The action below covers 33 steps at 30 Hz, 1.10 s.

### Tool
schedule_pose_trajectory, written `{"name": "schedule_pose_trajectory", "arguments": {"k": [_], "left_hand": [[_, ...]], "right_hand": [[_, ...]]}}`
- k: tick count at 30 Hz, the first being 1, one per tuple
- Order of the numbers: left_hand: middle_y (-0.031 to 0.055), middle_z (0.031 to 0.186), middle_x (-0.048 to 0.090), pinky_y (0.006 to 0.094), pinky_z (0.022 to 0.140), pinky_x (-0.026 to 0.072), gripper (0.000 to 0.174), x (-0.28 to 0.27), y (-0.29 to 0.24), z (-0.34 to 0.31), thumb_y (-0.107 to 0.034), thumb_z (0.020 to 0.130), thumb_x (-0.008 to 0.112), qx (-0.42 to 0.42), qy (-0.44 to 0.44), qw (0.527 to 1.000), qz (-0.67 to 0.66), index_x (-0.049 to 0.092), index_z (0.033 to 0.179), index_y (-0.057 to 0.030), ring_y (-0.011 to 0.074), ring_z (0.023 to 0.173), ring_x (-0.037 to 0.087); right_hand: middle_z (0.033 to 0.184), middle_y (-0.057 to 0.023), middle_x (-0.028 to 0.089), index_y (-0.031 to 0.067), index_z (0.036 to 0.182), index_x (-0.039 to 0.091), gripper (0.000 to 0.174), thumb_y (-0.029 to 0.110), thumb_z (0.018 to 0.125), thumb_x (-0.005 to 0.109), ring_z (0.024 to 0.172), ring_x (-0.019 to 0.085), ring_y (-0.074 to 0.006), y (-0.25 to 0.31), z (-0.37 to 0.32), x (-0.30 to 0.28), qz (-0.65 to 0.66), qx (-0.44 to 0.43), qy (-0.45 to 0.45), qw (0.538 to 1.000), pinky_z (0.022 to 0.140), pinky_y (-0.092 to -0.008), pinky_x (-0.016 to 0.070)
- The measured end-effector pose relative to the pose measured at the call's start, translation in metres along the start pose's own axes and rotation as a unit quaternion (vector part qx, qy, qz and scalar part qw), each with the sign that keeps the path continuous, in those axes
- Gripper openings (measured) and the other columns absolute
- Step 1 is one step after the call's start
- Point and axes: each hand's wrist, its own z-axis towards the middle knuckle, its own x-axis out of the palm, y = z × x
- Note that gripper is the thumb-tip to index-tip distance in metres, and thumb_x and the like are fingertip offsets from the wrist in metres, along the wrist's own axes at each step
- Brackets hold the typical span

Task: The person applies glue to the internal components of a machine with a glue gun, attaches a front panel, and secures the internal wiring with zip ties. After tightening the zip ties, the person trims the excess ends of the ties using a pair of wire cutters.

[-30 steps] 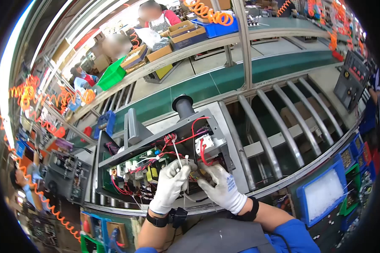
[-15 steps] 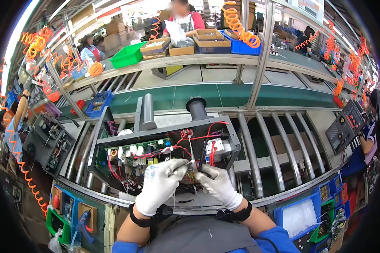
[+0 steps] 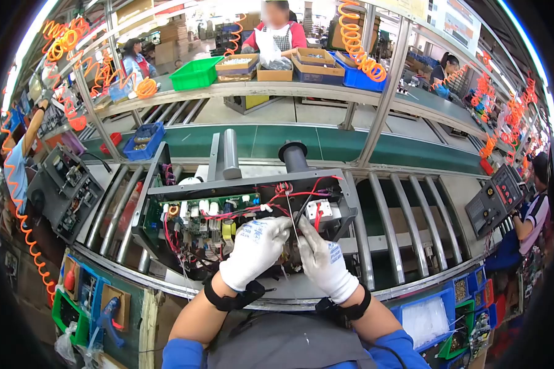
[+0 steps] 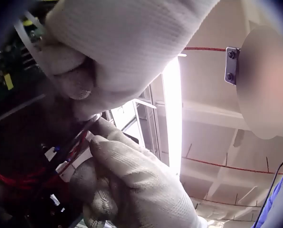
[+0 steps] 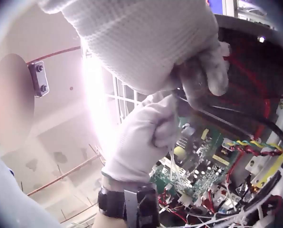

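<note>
Both hands wear white gloves and meet over an open dark metal chassis (image 3: 240, 179) with wires inside. My left hand (image 3: 258, 243) pinches at the meeting point; thin white cable ties (image 5: 172, 162) hang from its curled fingers. My right hand (image 3: 323, 261) has thumb and fingers closed on a black cable (image 5: 275, 128), fingertips beside the left ones. A thin pale lead (image 3: 292, 212) runs from a red-wound ring (image 3: 283, 187) down to the fingertips. Left of the hands lies a green circuit board (image 5: 198, 171). The exact pinch point is hidden by the gloves.
The chassis stands on a roller conveyor (image 3: 397, 227), with a green belt (image 3: 375, 158) behind. Another opened unit (image 3: 68, 190) is at left, a control-panel unit (image 3: 498, 197) at right. Parts bins, including a blue tray (image 3: 428, 320), stand front right. Orange coiled hoses (image 3: 360, 52) hang overhead.
The head view has swung and levelled. The hands stay together over the wiring; the right hand's fingers now point more upward along the black cable, and the left hand has rolled, its back now showing.
</note>
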Motion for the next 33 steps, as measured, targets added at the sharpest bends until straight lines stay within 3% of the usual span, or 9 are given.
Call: {"name": "schedule_pose_trajectory", "arguments": {"k": [1, 5, 11, 13, 19, 23, 27, 29, 33], "left_hand": [[0.0171, 0.079, 0.061, 0.0406, 0.064, 0.047, 0.009, 0.001, 0.001, -0.001, -0.009, 0.083, 0.057, 0.005, 0.002, 1.0, 0.004, 0.061, 0.089, -0.0041, 0.0365, 0.077, 0.061], [0.0182, 0.078, 0.064, 0.0433, 0.066, 0.0496, 0.014, 0.007, 0.004, -0.004, -0.012, 0.085, 0.056, -0.012, -0.035, 0.995, 0.096, 0.064, 0.094, -0.0048, 0.0359, 0.075, 0.063], [0.0209, 0.082, 0.065, 0.0427, 0.069, 0.0509, 0.024, 0.009, 0.006, -0.004, -0.013, 0.086, 0.054, -0.059, -0.021, 0.994, 0.093, 0.064, 0.105, -0.0019, 0.0361, 0.079, 0.065], [0.023, 0.082, 0.063, 0.0448, 0.068, 0.0492, 0.026, 0.02, 0.007, 0.001, -0.014, 0.087, 0.054, -0.062, -0.11, 0.992, 0.014, 0.062, 0.107, -0.0002, 0.0383, 0.078, 0.063], [-0.0031, 0.086, 0.057, 0.0183, 0.064, 0.0377, 0.028, 0.032, 0.003, 0.004, 0.002, 0.09, 0.046, -0.111, -0.082, 0.95, -0.279, 0.061, 0.113, -0.003, 0.0029, 0.073, 0.044], [-0.0027, 0.082, 0.057, 0.0197, 0.062, 0.0388, 0.027, 0.043, 0.025, -0.001, 0.003, 0.088, 0.044, -0.089, -0.054, 0.962, -0.254, 0.06, 0.109, -0.0019, 0.0025, 0.07, 0.045], [0.0057, 0.075, 0.057, 0.0294, 0.06, 0.0427, 0.021, 0.038, 0.015, 0.002, 0.0, 0.086, 0.043, -0.051, -0.012, 0.988, -0.145, 0.059, 0.1, -0.0002, 0.0117, 0.065, 0.049], [0.0207, 0.086, 0.063, 0.0445, 0.07, 0.0473, 0.02, 0.034, 0.009, 0.003, -0.015, 0.09, 0.048, -0.056, -0.055, 0.993, -0.082, 0.06, 0.095, 0.0, 0.0396, 0.081, 0.061], [0.0213, 0.083, 0.061, 0.0454, 0.068, 0.0463, 0.019, 0.035, 0.005, 0.003, -0.014, 0.09, 0.047, -0.092, -0.076, 0.992, -0.036, 0.057, 0.1, -0.0002, 0.04, 0.08, 0.06]], "right_hand": [[0.128, -0.025, 0.054, -0.0038, 0.132, 0.046, 0.04, 0.006, 0.093, 0.048, 0.117, 0.055, -0.0351, 0.002, 0.001, -0.002, 0.018, 0.017, 0.01, 1.0, 0.096, -0.0349, 0.0452], [0.105, -0.0143, 0.065, -0.0055, 0.133, 0.046, 0.041, 0.013, 0.096, 0.047, 0.072, 0.06, -0.0114, 0.013, 0.007, -0.015, 0.127, 0.096, 0.043, 0.986, 0.066, -0.0244, 0.0507], [0.074, -0.0021, 0.06, -0.0035, 0.136, 0.043, 0.043, 0.015, 0.097, 0.048, 0.049, 0.051, -0.004, 0.013, 0.011, -0.025, 0.278, 0.18, 0.104, 0.938, 0.046, -0.0197, 0.0429], [0.074, -0.0019, 0.06, -0.0038, 0.135, 0.044, 0.042, 0.014, 0.097, 0.048, 0.049, 0.052, -0.0044, 0.012, 0.011, -0.023, 0.264, 0.169, 0.099, 0.944, 0.047, -0.02, 0.0436], [0.081, -0.0025, 0.06, -0.0035, 0.132, 0.047, 0.039, 0.009, 0.096, 0.049, 0.054, 0.052, -0.0039, 0.0, 0.003, -0.01, 0.226, 0.121, 0.052, 0.965, 0.049, -0.0202, 0.0438], [0.119, -0.026, 0.059, -0.0045, 0.127, 0.051, 0.038, 0.008, 0.092, 0.053, 0.102, 0.064, -0.035, -0.007, -0.005, 0.003, 0.061, -0.008, -0.042, 0.997, 0.084, -0.0354, 0.0514], [0.114, -0.0242, 0.062, -0.0047, 0.124, 0.053, 0.036, 0.008, 0.091, 0.055, 0.098, 0.065, -0.0342, -0.006, -0.004, 0.002, 0.04, -0.03, -0.064, 0.997, 0.082, -0.0349, 0.0522], [0.112, -0.0239, 0.062, -0.0047, 0.123, 0.054, 0.035, 0.008, 0.09, 0.055, 0.097, 0.065, -0.0342, -0.004, -0.002, -0.001, 0.027, -0.035, -0.069, 0.997, 0.081, -0.0346, 0.0523], [0.109, -0.0229, 0.064, -0.0042, 0.12, 0.056, 0.032, 0.008, 0.09, 0.056, 0.092, 0.067, -0.0331, -0.001, -0.001, -0.007, 0.019, -0.042, -0.051, 0.998, 0.077, -0.0335, 0.0526]]}}
